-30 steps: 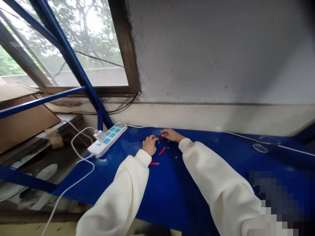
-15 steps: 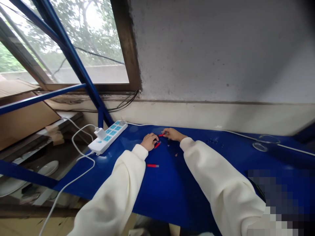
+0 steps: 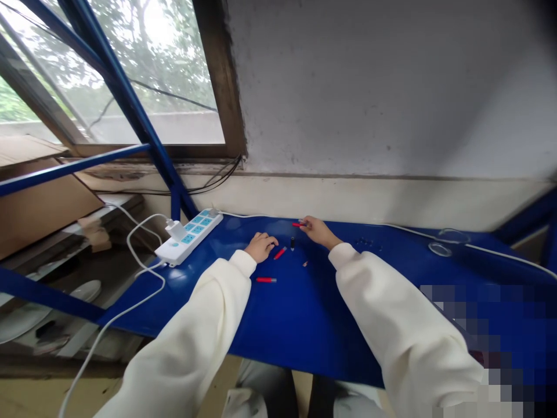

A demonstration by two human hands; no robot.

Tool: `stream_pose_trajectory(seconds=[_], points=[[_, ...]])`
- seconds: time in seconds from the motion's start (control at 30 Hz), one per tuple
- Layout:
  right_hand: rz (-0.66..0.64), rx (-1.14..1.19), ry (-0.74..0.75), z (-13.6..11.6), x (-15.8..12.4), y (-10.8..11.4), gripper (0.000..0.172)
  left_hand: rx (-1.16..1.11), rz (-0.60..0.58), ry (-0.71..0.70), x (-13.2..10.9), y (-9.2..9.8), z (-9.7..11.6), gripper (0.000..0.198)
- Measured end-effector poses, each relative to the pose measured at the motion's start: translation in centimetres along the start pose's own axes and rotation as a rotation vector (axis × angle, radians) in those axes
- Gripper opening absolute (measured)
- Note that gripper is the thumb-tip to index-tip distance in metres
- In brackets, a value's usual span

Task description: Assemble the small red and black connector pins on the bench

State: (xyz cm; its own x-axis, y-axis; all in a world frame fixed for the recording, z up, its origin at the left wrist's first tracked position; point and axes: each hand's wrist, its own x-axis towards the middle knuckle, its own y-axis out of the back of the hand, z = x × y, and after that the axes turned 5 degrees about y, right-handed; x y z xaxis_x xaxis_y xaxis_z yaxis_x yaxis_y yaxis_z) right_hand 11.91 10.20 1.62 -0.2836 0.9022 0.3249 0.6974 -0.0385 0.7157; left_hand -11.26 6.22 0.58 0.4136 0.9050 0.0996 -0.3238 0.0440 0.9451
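Between the fingertips of my right hand (image 3: 315, 229) is a short red stick (image 3: 297, 224), held just above the far part of the blue table (image 3: 300, 313). My left hand (image 3: 261, 247) rests on the table with its fingers loosely bent and apart, holding nothing. Close to its fingertips lies a second red stick with a grey end (image 3: 279, 253). Nearer to me is a third red stick with a grey end (image 3: 266, 280). A small black cylinder (image 3: 292, 243) stands between my hands, and a tiny pale scrap (image 3: 305, 263) lies below it.
A white power strip (image 3: 191, 235) with a plugged-in charger (image 3: 176, 230) lies at the left, its white cable (image 3: 126, 309) trailing down. Tiny dark bits (image 3: 369, 244) and a clear round object (image 3: 440, 249) sit at the right. A blue metal frame (image 3: 143, 125) rises at left.
My right hand has moved right and away from my left hand with the red stick in it. The black cylinder now shows plainly. The left hand stays near the same spot, and the view has shifted slightly.
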Motion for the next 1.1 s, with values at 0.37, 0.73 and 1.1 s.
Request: stream_pose_trajectory(seconds=[0.37, 0.73, 1.1], points=[[0.362, 0.18, -0.096, -1.0, -5.9, 1.9, 0.026, -0.094, -0.027, -0.026, -1.1, 0.1, 1.6, 0.025], [0.349, 0.334, -0.104, -3.8, -9.8, 1.7, 0.035, -0.33, 0.156, 0.183, -1.5, -0.8, 3.1, 0.019], [0.252, 0.427, -0.125, -4.3, -10.6, 1.4, 0.033, -0.679, 0.395, 0.197, -1.1, 0.5, 6.1, 0.015]])
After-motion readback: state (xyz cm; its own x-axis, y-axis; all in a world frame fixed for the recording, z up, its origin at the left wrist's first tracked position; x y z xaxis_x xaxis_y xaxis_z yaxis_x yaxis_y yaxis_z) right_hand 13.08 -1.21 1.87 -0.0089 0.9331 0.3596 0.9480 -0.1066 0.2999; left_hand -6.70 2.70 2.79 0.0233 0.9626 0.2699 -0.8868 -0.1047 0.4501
